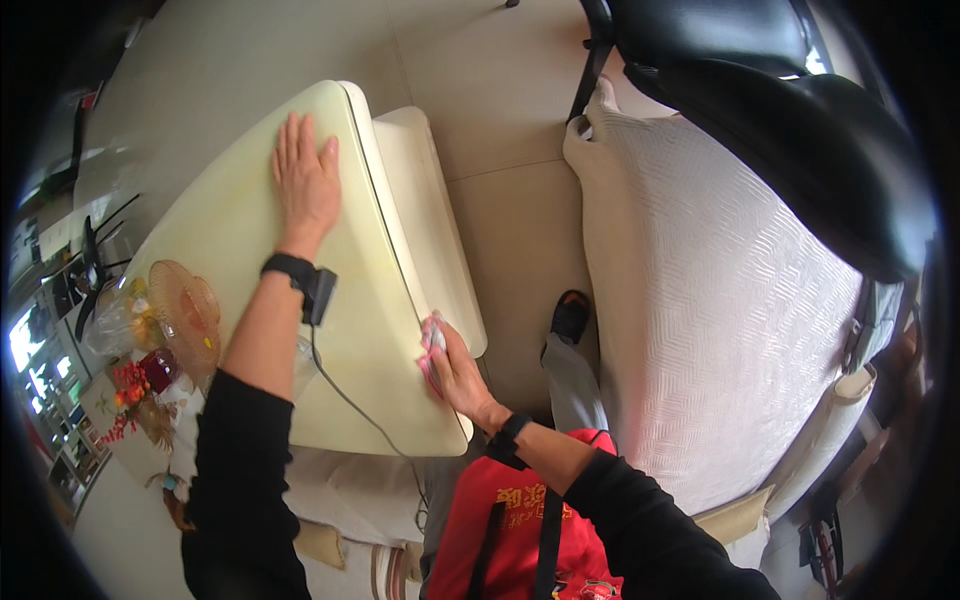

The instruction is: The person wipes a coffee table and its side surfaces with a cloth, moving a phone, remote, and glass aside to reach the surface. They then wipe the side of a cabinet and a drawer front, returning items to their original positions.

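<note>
My left hand point(307, 187) lies palm down on the cream top of a low table point(360, 300), thumb apart from the fingers and nothing in its grasp. On that wrist is a black strap with a small box point(319, 296), from which a thin cable point(360, 412) runs down across the tabletop. My right hand point(463, 379) grips a bunched pink and white cloth point(433, 349) against the table's right edge. Part of the cloth is hidden under the fingers. Below that edge a paler lower tier point(427, 225) of the table sticks out.
A scalloped amber dish point(184, 311) sits on the table's left side, near red artificial berries point(129, 394) and a dark red jar point(161, 370). To the right stands a sofa with a white quilted cover point(720, 315), a black chair point(787, 150) beyond it. My slippered foot point(571, 315) rests between.
</note>
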Action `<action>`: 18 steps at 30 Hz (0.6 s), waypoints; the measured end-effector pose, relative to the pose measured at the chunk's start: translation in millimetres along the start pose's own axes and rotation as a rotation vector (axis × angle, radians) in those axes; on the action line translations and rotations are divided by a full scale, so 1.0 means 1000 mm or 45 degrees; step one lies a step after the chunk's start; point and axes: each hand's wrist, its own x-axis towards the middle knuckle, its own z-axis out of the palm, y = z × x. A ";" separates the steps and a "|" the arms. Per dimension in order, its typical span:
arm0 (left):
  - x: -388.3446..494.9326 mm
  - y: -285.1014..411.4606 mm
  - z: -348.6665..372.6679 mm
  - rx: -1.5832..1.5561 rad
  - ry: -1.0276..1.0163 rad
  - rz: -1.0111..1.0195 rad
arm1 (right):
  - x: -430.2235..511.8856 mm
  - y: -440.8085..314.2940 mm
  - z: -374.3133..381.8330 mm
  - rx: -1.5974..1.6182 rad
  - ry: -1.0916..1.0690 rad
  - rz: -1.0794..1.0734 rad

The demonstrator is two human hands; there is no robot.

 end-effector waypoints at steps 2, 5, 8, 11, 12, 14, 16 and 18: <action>0.010 -0.010 0.007 0.120 -0.058 -0.077 | 0.037 -0.003 0.004 0.387 -0.018 0.196; 0.003 -0.016 0.012 0.059 0.002 -0.057 | 0.108 -0.013 0.010 0.563 -0.012 0.254; 0.000 -0.014 0.009 0.080 0.014 -0.009 | 0.168 -0.030 0.004 0.686 -0.037 0.049; 0.002 -0.008 0.005 0.076 0.003 -0.034 | 0.210 -0.042 -0.014 0.374 -0.062 0.106; 0.003 -0.007 0.004 0.062 0.019 -0.034 | 0.223 -0.042 -0.031 0.501 -0.286 0.554; 0.003 -0.005 0.002 0.052 0.024 -0.018 | 0.266 -0.039 -0.022 0.477 -0.083 0.153; 0.002 -0.006 0.003 0.026 0.033 -0.014 | 0.309 -0.022 -0.003 0.403 0.011 -0.275; 0.001 -0.008 0.003 0.019 0.036 0.010 | 0.334 0.010 0.014 0.258 -0.083 -0.351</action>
